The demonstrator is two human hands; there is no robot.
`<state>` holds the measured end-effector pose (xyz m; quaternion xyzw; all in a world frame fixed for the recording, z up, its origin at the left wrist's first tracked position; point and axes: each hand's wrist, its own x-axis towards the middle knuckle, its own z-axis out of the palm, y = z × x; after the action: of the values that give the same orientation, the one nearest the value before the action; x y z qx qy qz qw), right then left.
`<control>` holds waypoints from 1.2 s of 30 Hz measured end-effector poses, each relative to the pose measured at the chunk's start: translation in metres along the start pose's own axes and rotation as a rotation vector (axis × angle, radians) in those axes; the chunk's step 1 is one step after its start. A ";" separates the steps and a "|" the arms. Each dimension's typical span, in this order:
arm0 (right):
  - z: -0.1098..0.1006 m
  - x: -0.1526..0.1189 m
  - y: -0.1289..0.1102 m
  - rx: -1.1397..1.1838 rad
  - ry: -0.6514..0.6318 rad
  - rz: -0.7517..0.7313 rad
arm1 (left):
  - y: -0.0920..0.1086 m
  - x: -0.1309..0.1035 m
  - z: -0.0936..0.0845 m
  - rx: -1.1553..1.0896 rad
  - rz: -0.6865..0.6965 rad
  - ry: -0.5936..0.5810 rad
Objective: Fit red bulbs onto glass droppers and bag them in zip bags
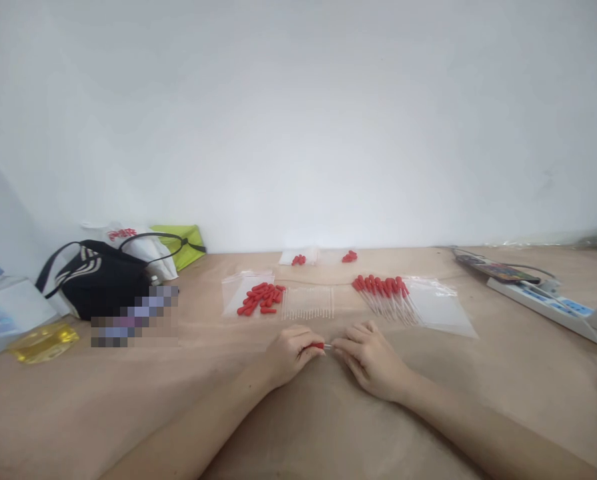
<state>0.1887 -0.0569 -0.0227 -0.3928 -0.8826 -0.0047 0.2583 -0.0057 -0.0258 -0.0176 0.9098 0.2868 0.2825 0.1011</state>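
Head view: at far left, a blue-capped container (15, 307) is showing blue print too blurred for me to read. A white bag (161, 259) is carrying red writing, also illegible. Loose red bulbs (262, 293) are lying beside a row of thin clear tubes (308, 303). My left hand (289, 353) is curling nearly closed, holding a red bulb (319, 345) above or on the table (298, 427); its long axis is running left to right. From its right end a clear tube (328, 347) is pointing toward my right hand (371, 357), whose fingertips are pinching it, nearly closed. Farther right, red-topped tubes (385, 293) are fanning out, bulbs away from me.
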 end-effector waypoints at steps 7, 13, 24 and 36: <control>0.002 -0.006 0.026 -0.186 0.171 0.236 | -0.033 -0.005 -0.023 0.351 -0.268 0.247; 0.003 0.017 0.054 -0.226 0.164 0.640 | -0.063 -0.014 -0.041 0.440 -0.541 0.200; 0.016 0.058 0.068 -0.309 0.056 0.855 | -0.073 -0.017 -0.036 0.415 -0.557 0.191; 0.030 0.095 0.039 -0.198 -0.043 0.878 | -0.071 -0.015 -0.035 0.411 -0.473 0.227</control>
<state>0.1499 0.0422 -0.0124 -0.7529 -0.6328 0.0292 0.1785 -0.0693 0.0240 -0.0206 0.7820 0.5505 0.2871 -0.0545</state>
